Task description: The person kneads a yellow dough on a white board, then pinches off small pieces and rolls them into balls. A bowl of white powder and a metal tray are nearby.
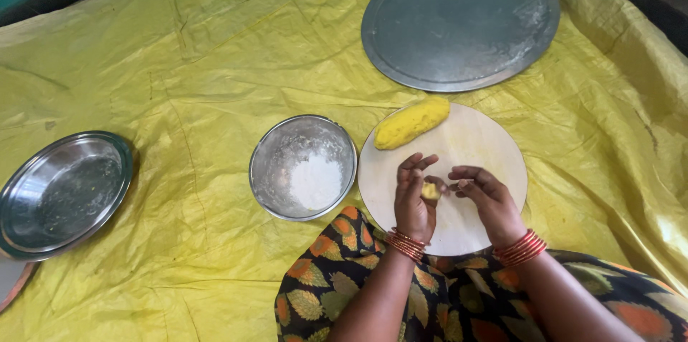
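Crinkled yellow sheet (179,62) under round board (487,141), steel plates, flour bowl (303,167).

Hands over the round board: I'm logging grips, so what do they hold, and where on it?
The left hand cups a small yellow dough piece at its fingertips; the right hand holds nothing.

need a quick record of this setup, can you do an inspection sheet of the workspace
surface: wrinkled yellow sheet covers the floor
job's things: small dough piece; yellow dough log on round board
clutter: bowl of white flour; large flat tray; empty steel plate
hands: left hand cups the dough piece; right hand beside it, fingertips near it
cables: nothing seen
surroundings: dark edge beyond the sheet; patterned clothing at bottom
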